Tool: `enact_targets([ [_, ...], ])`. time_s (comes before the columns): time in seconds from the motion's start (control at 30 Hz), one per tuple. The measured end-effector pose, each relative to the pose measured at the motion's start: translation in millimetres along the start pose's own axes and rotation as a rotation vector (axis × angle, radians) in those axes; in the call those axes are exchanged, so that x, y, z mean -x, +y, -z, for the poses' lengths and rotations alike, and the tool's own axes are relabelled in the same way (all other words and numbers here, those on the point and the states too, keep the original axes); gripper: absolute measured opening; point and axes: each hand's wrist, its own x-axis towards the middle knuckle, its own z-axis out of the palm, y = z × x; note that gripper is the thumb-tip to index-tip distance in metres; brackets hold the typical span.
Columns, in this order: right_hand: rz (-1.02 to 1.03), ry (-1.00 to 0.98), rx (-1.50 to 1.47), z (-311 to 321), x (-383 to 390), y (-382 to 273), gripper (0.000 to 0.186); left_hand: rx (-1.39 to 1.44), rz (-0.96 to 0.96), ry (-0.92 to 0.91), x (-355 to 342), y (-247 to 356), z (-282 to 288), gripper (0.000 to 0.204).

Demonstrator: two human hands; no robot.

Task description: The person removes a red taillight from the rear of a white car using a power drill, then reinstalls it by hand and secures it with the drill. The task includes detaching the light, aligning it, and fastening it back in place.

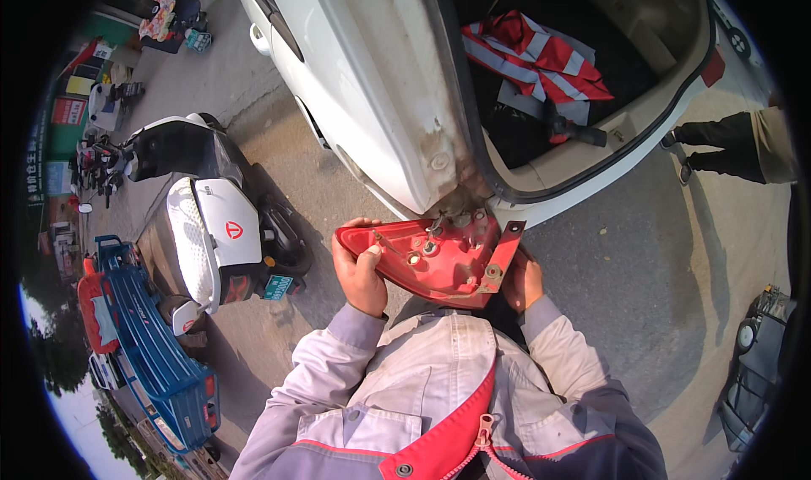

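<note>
Beside the white car, the left hand is clamping its fingers on a red, wedge-shaped plastic lamp housing; the right hand is touching its other end. I cannot tell whether those fingers are gripping.

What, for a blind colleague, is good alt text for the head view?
Left hand and right hand hold a red tail-light housing at the rear corner of a white car with its boot open. A red-and-silver cloth lies inside; a white scooter stands left, another person right.
</note>
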Motion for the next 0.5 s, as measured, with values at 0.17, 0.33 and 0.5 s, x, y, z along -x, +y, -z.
enact_targets([
  [0.17, -0.029, 0.019, 0.027, 6.7, -2.3, 1.0, 0.032, 0.039, -0.044, -0.027, 1.3, -3.0, 1.2, 0.052],
  [0.33, -0.047, 0.091, 0.178, 13.5, 2.8, -11.2, 0.035, 0.102, -0.036, -0.006, -4.3, -11.3, 4.0, 0.054],
  [0.5, 0.05, 0.155, 0.443, 5.5, 8.8, -42.6, 0.031, 0.18, -0.072, 0.008, -9.9, -22.8, 7.6, 0.054],
])
